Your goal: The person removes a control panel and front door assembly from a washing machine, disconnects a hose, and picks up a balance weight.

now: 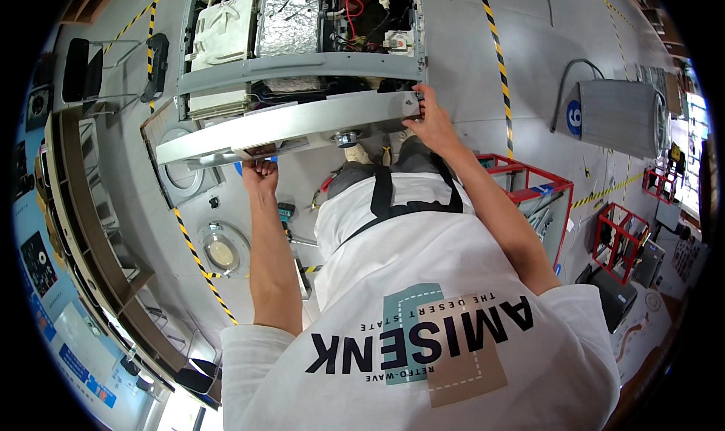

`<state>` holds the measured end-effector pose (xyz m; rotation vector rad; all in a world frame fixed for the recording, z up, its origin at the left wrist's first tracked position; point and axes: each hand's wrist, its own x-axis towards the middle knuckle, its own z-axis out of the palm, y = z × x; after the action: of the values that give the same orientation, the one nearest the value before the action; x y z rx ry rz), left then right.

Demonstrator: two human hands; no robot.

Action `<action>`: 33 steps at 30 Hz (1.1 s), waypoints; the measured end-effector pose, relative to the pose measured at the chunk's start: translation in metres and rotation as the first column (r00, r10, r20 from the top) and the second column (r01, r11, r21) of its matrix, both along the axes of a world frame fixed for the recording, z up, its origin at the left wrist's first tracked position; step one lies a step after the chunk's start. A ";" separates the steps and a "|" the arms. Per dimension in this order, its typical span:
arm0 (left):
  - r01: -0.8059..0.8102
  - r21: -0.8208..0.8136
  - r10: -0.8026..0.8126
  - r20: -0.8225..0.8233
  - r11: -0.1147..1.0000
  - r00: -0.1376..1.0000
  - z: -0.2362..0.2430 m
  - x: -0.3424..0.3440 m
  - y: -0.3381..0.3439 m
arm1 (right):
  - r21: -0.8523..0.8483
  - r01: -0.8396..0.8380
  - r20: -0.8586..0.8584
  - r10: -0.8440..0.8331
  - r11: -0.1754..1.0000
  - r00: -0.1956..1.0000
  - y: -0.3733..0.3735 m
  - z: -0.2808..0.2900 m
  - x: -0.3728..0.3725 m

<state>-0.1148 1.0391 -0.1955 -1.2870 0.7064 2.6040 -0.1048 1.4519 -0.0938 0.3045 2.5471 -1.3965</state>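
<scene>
A long silver-white front panel (287,125) with a round chrome knob (347,139) lies crosswise along the front of an opened appliance cabinet (298,63). My left hand (260,173) has its fingers curled under the panel's lower edge, left of the knob. At the panel's right end, my right hand (430,121) grips it with fingers over the edge. Inside the cabinet are a white plastic housing (223,27), a foil-covered block (288,20) and wires (355,16).
Loose round door parts (223,250) and tools (285,212) lie on the floor (472,84) below. A red-framed cart (538,167) stands to my right, with a grey appliance (623,118) beyond. Shelving (72,167) runs along the left, near folding chairs (79,69).
</scene>
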 end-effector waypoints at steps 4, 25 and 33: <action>-0.039 0.051 0.040 -0.006 0.998 0.999 0.001 0.008 0.000 | 0.019 -0.050 -0.053 0.051 0.999 0.997 0.001 0.001 0.002; -0.255 0.094 0.214 0.317 0.962 0.924 -0.019 0.097 0.069 | 0.298 -0.331 0.074 0.324 0.895 0.943 -0.001 0.020 0.001; -0.182 0.202 0.140 0.207 0.962 0.968 -0.081 0.124 0.072 | 0.282 -0.411 0.049 0.415 0.867 0.909 0.003 0.024 -0.002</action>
<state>0.0089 1.1112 -0.2766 -1.5522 0.2826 2.5438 -0.1063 1.4550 -0.0694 -0.2034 2.6146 -0.8752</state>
